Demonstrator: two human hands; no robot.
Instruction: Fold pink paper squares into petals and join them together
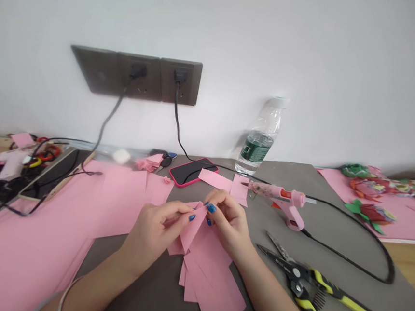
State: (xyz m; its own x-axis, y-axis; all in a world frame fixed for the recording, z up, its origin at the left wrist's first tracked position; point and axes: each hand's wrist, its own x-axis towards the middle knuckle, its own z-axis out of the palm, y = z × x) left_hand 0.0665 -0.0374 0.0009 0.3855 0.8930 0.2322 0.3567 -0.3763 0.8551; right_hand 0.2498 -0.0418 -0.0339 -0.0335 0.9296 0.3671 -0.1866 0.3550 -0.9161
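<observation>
Head view: fingers (225,206) hide pink paper tip (193,228).

The left hand (155,233) and right hand (229,220) pinch the folded pink paper (194,227) between blue-nailed fingertips, with more pink paper strips (206,276) fanned just below it on a grey mat (332,224). Beyond the folded pink paper lie a phone in a pink case (191,172) and a water bottle (257,140); to its right, a hot glue gun (283,201) and yellow-handled snips (312,285); to its left, loose pink sheets (123,201)
</observation>
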